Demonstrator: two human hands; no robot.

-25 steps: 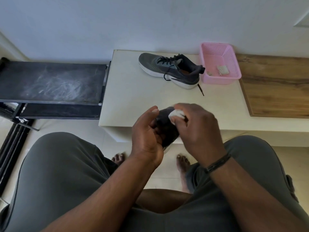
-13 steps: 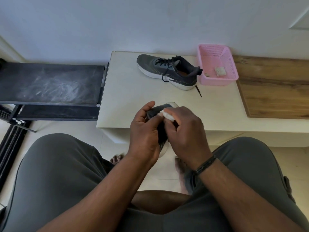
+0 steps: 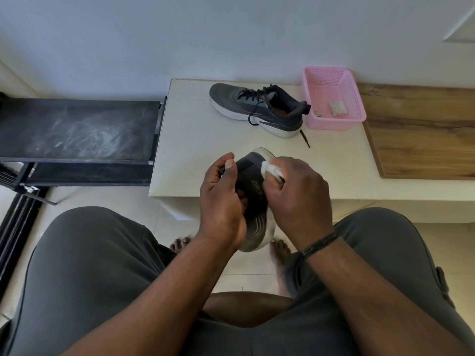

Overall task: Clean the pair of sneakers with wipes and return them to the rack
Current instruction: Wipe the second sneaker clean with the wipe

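Rack (image 3: 77, 129): one, dusty, left of the table (image 3: 195, 150).
Left hand (image 3: 221, 201): grip wrapped round one sneaker (image 3: 253, 196).
Right hand (image 3: 298, 194): grip pinching one wipe (image 3: 271, 170) against its heel.
Second sneaker (image 3: 259, 109): on table, touching one pink basket (image 3: 334, 97).

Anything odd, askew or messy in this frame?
Minor only: the sneaker on the table has a loose lace trailing off its heel end, and the black rack top is streaked with whitish dust. Nothing spilled or damaged.

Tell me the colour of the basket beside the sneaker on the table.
Pink, a perforated plastic basket, clearest in the head view, next to the sneaker.
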